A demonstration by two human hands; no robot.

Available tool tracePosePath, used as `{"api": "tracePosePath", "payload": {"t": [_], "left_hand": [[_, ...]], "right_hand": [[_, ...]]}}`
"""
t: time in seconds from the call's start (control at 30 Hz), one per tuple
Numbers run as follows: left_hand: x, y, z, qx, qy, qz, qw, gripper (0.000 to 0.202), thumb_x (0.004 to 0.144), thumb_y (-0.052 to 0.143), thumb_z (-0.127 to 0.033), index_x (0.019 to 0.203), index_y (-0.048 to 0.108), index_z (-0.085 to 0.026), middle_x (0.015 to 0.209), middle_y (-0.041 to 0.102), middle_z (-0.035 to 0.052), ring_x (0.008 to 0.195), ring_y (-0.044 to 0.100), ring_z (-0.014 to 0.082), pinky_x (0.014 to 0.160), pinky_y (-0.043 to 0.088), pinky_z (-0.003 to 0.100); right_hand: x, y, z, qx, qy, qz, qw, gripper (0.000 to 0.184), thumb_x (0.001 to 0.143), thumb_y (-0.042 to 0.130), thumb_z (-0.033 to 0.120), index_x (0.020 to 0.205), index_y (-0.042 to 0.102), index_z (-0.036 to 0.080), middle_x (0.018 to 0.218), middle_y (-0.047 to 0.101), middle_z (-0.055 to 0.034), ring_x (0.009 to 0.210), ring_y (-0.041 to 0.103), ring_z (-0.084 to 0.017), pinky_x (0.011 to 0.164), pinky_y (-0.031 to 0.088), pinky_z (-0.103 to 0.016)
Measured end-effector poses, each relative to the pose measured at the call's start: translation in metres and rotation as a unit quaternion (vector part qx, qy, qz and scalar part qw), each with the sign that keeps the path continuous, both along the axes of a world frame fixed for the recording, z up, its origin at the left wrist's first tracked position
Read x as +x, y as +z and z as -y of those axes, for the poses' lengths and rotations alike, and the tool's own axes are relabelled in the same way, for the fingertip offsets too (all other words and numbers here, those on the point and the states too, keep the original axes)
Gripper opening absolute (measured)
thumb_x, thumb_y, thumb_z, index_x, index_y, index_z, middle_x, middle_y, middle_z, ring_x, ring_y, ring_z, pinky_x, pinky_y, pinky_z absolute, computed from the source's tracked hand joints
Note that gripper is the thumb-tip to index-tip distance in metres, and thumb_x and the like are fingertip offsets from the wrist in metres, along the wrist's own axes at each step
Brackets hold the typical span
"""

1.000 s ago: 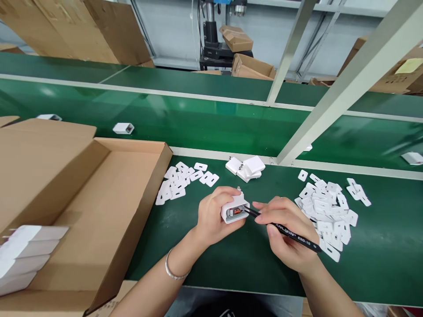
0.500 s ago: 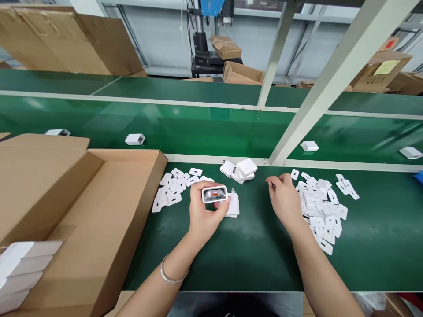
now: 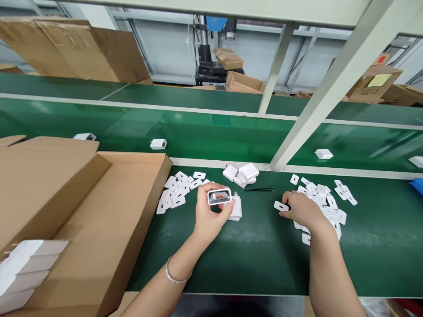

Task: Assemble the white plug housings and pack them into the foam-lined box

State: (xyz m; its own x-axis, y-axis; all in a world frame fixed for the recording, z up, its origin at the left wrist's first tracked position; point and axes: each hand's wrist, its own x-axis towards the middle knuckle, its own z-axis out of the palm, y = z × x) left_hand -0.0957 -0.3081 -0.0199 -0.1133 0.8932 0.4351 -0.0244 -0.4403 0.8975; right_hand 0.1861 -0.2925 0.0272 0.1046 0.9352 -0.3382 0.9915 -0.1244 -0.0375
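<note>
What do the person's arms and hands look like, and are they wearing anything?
The left hand and right hand wear no gloves. No sleeves show on either forearm. A thin, silver-coloured, rounded bangle circles the left wrist area; no bracelet or watch shows on the right.

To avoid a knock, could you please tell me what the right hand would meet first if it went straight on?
The right hand points toward the stack of white housings beside the left hand, so probably that, though depth is unclear.
</note>
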Motion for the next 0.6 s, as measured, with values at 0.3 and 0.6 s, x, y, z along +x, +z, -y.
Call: {"api": "tracePosePath", "payload": {"t": [0.3, 0.6], "left_hand": [[-0.004, -0.006, -0.001, 0.109, -0.085, -0.009, 0.99, 0.04, 0.099, 0.062, -0.051, 0.127, 0.056, -0.024, 0.115, 0.063, 0.0091, 0.098, 0.063, 0.0226, 0.082, 0.053, 0.036], [-0.006, -0.003, 0.002, 0.092, -0.108, -0.027, 0.99, 0.049, 0.107, 0.033, -0.06, 0.124, 0.063, -0.025, 0.116, 0.062, 0.0089, 0.104, 0.056, 0.0261, 0.089, 0.046, 0.041]], "right_hand": [[-0.007, 0.008, -0.004, 0.099, 0.01, -0.131, 0.986, 0.011, 0.087, 0.067, 0.029, 0.083, 0.058, 0.023, 0.082, 0.069, -0.0025, 0.075, 0.064, -0.021, 0.064, 0.043, -0.032], [-0.089, 0.048, 0.036, 0.344, 0.281, -0.421, 0.791, 0.024, 0.095, 0.07, 0.019, 0.118, 0.068, 0.026, 0.102, 0.067, -0.0042, 0.093, 0.065, -0.02, 0.081, 0.056, -0.034]]}}
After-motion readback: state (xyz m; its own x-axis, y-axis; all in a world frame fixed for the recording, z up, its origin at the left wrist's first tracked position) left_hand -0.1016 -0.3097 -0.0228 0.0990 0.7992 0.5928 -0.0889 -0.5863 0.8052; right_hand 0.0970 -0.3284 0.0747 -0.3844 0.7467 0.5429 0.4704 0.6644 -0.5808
